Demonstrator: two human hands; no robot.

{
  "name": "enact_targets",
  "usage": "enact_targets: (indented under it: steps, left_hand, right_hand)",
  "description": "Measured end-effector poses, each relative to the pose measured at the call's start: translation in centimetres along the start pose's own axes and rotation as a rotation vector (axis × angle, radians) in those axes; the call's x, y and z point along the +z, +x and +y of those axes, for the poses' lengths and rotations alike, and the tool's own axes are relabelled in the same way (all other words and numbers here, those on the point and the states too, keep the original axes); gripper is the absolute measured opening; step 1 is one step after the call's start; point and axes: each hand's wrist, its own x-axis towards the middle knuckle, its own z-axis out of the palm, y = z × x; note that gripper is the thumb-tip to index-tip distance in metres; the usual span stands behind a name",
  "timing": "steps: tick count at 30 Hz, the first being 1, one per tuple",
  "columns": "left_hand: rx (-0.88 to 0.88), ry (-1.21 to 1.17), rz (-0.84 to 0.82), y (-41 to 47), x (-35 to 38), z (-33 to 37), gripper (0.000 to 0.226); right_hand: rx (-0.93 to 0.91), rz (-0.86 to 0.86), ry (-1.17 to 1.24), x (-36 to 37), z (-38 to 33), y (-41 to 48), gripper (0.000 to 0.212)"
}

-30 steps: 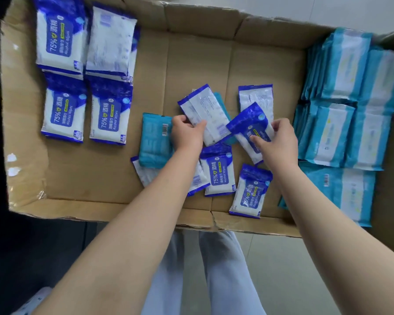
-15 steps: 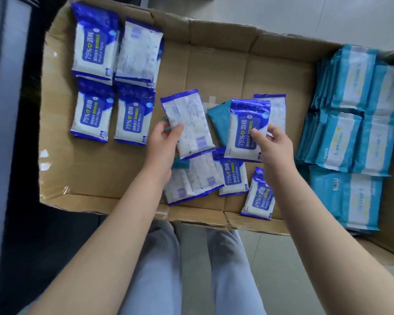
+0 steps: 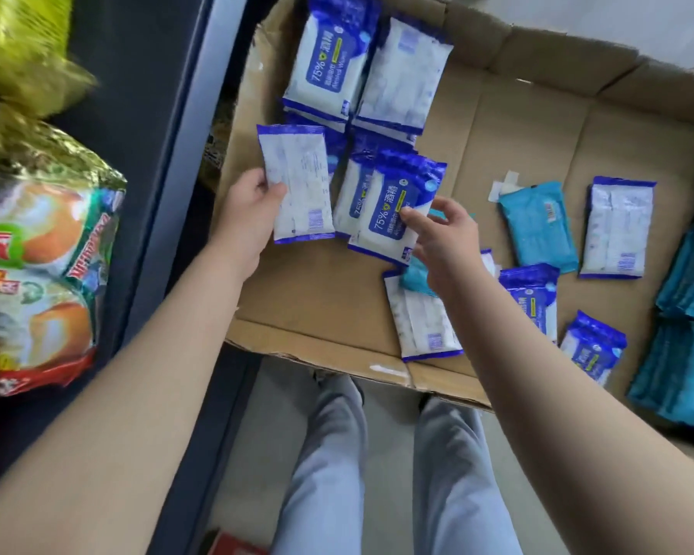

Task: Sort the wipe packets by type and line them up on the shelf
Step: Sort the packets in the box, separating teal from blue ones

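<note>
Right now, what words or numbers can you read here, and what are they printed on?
"75% 酒精": blue-and-white plastic wipe packet that the right hand touches.
"75% 酒精": matching packet in the cardboard tray's far corner.
Unreadable, blurred: back print of the white packet the left hand holds; teal packets; colourful foil snack bags.

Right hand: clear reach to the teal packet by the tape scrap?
Likely yes: right hand holds nothing, only touching the 75% packet; teal packet lies uncovered to its right, nothing between.
</note>
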Motion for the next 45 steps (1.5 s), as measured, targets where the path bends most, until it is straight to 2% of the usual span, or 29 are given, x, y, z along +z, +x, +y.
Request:
enact_targets:
  steps: [4, 7, 11, 16, 20, 26, 33, 37, 41, 45]
  left_hand:
    - [0.140, 0.258, 0.100, 1.7, -0.5, 0.3, 0.021]
    - [0.229, 0.422, 0.179, 2.7, -0.2, 0.4, 0.025]
    - [0.284, 0.523, 0.286, 2.9, 0.7, 0.4, 0.023]
    - [0.322, 0.508, 0.305, 2.0, 1.2, 0.0, 0.032]
    - [0.435, 0.496, 0.293, -1.2, 2.4, -0.8, 0.030]
    - [0.410, 0.377, 0.122, -6.1, 7.6, -3.6, 0.027]
    - [0.263, 0.368, -0.062, -10.9, 15.0, -5.7, 0.029]
    - [0.166, 0.357, -0.276, -12.5, 18.0, -6.2, 0.038]
    - [0.189, 0.491, -0.267, -12.1, 19.4, -6.6, 0.045]
    - [0.310, 0.649, -0.288, -11.6, 21.4, -5.1, 0.047]
  right_hand:
    - [-0.031, 0.046, -0.057, 2.5, -0.2, 1.4, 0.034]
    - [-0.083, 0.061, -0.183, 3.4, -0.5, 2.0, 0.025]
    - [-0.146, 0.127, -0.386, 3.9, -0.8, 2.4, 0.026]
    - [-0.240, 0.140, -0.580, 3.3, -1.0, 1.9, 0.039]
    - [-0.291, 0.178, -0.634, 0.4, -0.1, 0.9, 0.045]
    - [-0.304, 0.279, -0.642, -8.2, 1.3, -0.3, 0.044]
    - [-0.183, 0.443, -0.664, -18.3, 3.5, -1.4, 0.048]
    - [-0.114, 0.454, -0.680, -21.7, 5.9, -3.3, 0.046]
    - [-0.113, 0.507, -0.689, -23.5, 7.7, -4.8, 0.054]
    - [-0.069, 0.549, -0.688, -24.8, 8.6, -5.0, 0.060]
